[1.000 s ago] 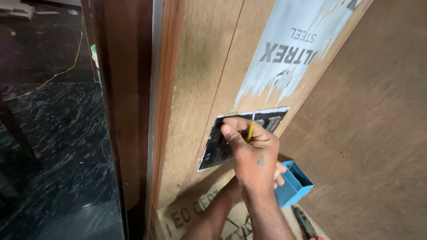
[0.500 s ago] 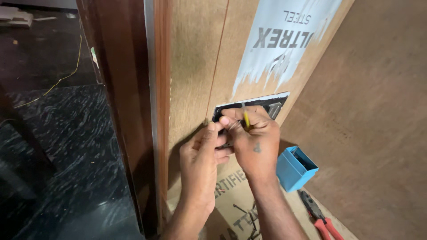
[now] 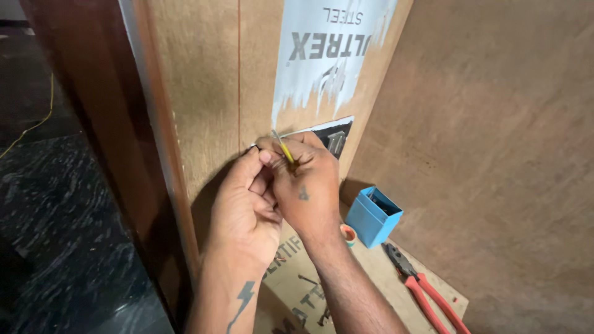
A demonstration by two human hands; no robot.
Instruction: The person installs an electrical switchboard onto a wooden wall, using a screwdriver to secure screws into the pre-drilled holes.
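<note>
Pinching a thin yellow-handled tool (image 3: 284,150) in a closed grip, the right hand (image 3: 304,185) presses against the brown plywood panel (image 3: 204,93). Touching it, the left hand (image 3: 250,207) curls narrow; what it holds is hidden. Right of the panel lie a blue plastic box (image 3: 372,216) and red-handled pliers (image 3: 427,294).

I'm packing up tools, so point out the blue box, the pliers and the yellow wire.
blue box (image 3: 371,218), head view, its front face.
pliers (image 3: 427,297), head view, a red handle.
yellow wire (image 3: 286,151), head view, its middle.
</note>
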